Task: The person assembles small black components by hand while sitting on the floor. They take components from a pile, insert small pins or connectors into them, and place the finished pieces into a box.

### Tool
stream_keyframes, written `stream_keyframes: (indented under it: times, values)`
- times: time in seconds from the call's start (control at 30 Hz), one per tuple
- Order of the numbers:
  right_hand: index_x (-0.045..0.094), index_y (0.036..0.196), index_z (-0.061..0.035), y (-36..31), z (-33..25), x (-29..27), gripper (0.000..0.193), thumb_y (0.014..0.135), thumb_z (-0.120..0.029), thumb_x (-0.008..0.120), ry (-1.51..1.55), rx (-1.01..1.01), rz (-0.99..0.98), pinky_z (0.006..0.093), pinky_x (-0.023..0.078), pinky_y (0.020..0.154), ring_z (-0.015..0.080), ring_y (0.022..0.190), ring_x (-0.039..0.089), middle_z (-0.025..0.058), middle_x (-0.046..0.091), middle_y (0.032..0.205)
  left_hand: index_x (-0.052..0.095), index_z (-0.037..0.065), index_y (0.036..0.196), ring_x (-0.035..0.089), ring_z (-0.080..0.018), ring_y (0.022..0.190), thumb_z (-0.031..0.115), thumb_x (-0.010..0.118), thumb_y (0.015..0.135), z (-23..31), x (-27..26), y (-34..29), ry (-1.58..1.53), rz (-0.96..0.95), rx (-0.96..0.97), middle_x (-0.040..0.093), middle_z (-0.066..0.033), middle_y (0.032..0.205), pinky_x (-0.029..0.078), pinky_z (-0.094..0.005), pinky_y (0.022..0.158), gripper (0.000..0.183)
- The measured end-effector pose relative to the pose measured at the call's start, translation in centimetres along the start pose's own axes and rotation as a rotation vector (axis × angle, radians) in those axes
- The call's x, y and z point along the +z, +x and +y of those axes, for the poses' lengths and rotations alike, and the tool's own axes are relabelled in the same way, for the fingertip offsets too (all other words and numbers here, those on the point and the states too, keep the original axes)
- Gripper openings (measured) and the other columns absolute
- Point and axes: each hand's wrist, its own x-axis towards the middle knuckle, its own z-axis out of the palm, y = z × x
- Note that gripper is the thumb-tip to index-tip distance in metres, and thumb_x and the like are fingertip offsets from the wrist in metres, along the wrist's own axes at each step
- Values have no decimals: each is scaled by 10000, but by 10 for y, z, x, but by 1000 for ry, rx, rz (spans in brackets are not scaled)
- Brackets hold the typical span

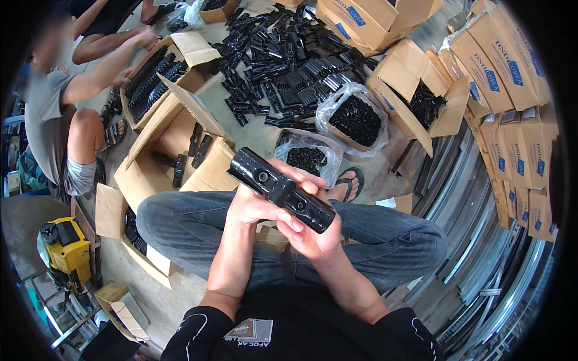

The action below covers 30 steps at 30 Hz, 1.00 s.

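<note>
Our left hand (245, 204) wraps the black tube (280, 189) from 8 o'clock; our right hand (325, 240) cups its 4 o'clock end; both half-closed, gripping.

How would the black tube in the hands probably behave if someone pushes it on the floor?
The black tube seems stiff, given its straight, crisp-edged body. Its glossy surface might be slippery. Rounded sides could let it roll, though the uneven middle may interrupt that.
</note>
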Motion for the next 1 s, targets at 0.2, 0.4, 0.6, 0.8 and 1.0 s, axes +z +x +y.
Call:
stream_keyframes:
  times: [0.2, 0.4, 0.6, 0.8, 1.0]
  values:
    - [494, 1337, 50, 0, -42, 4, 672, 996, -528, 475, -621, -67, 131, 344, 488, 621, 218, 851, 599, 157, 648, 1063, 593, -53, 1233, 704, -261, 969, -98, 785, 736, 16, 4, 2, 319, 160, -183, 674, -203, 1190, 593, -414, 851, 535]
    - [570, 1156, 48, 3, -50, -2, 380, 1019, -301, 510, -691, -147, 382, 280, 446, 597, 132, 737, 579, 86, 625, 878, 582, -35, 1267, 657, -246, 1093, -53, 812, 726, 15, 6, 9, 434, 243, -361, 658, -197, 1229, 525, -380, 970, 588]
    - [587, 1003, 2, 11, -50, -9, 301, 1031, -283, 496, -717, -217, 446, 260, 424, 572, 116, 675, 554, 70, 609, 806, 630, -17, 1216, 657, -159, 990, 42, 836, 762, 11, -1, 13, 532, 316, -492, 703, -78, 1056, 525, -313, 889, 502]
    - [599, 974, -11, 24, -65, -21, 284, 1032, -275, 512, -934, -241, 440, 229, 397, 539, 73, 627, 508, 34, 582, 766, 653, -14, 1152, 667, -161, 924, 65, 793, 820, -4, -10, 9, 437, 409, -415, 710, -90, 1007, 552, -316, 831, 369]
    - [627, 1086, -1, 46, -90, -30, 263, 1020, -242, 543, -1239, -122, 383, 228, 422, 554, 74, 645, 536, 7, 604, 825, 673, -60, 1065, 712, -197, 834, 34, 720, 860, -20, -28, 7, 181, 627, -309, 714, -137, 981, 613, -295, 778, 231]
